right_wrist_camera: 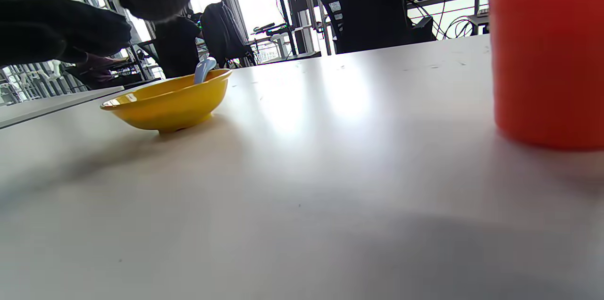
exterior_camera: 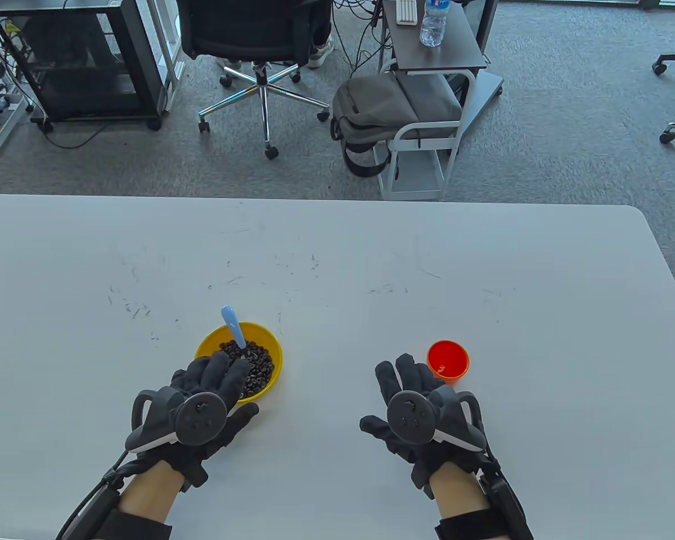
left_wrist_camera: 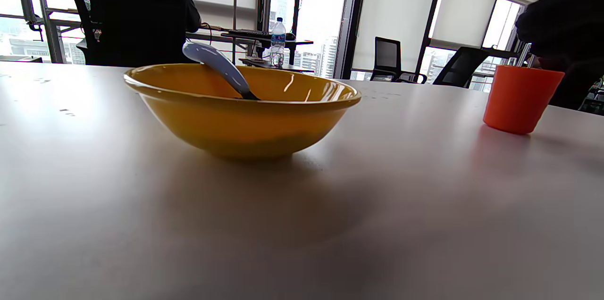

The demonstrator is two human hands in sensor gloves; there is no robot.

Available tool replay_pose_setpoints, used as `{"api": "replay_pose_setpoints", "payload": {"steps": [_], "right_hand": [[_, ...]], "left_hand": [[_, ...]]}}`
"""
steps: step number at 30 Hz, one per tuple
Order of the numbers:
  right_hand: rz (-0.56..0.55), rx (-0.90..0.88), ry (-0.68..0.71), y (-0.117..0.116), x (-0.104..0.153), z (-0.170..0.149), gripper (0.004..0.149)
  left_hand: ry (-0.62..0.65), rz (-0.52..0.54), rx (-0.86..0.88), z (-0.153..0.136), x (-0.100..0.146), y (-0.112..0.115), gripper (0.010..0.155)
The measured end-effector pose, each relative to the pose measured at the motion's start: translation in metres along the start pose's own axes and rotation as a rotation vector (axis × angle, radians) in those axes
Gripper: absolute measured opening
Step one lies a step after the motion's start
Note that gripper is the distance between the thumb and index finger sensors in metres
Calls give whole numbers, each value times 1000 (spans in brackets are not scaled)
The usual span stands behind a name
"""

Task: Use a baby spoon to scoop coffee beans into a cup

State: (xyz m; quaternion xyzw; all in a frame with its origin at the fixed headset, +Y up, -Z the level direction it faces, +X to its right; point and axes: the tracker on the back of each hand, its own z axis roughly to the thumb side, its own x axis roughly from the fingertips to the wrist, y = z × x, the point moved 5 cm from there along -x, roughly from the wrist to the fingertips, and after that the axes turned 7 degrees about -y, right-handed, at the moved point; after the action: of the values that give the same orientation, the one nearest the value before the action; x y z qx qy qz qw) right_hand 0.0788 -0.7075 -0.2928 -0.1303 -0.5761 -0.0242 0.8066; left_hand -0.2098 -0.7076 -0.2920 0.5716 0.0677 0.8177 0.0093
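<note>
Table view: baby spoon [exterior_camera: 233,328] stands in the yellow bowl [exterior_camera: 208,343] of coffee beans [exterior_camera: 257,364], handle leaning away, straight ahead of the nearer, open, empty left hand [exterior_camera: 202,396]; right hand [exterior_camera: 413,402] rests open beside the orange cup [exterior_camera: 448,360].

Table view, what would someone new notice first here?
A yellow bowl of dark coffee beans sits left of centre, a blue baby spoon standing in it. An orange cup stands to the right. The gloved left hand hovers over the bowl; the right hand lies beside the cup.
</note>
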Motion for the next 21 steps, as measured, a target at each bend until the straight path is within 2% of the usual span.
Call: {"api": "replay_pose_setpoints", "payload": {"steps": [6, 12, 17, 21], "right_hand": [[-57, -27, -56, 16, 3, -18, 87], [-121, -34, -199, 28, 8, -61, 87], [-121, -71, -338, 21, 7, -100, 84], [-89, -116, -392, 6, 4, -117, 79]], "left_hand": [[-4, -3, 12, -2, 0, 0, 73], [-4, -6, 18, -2, -1, 0, 72], [-3, -11, 23, -2, -1, 0, 72], [-4, -15, 24, -3, -1, 1, 72]]}}
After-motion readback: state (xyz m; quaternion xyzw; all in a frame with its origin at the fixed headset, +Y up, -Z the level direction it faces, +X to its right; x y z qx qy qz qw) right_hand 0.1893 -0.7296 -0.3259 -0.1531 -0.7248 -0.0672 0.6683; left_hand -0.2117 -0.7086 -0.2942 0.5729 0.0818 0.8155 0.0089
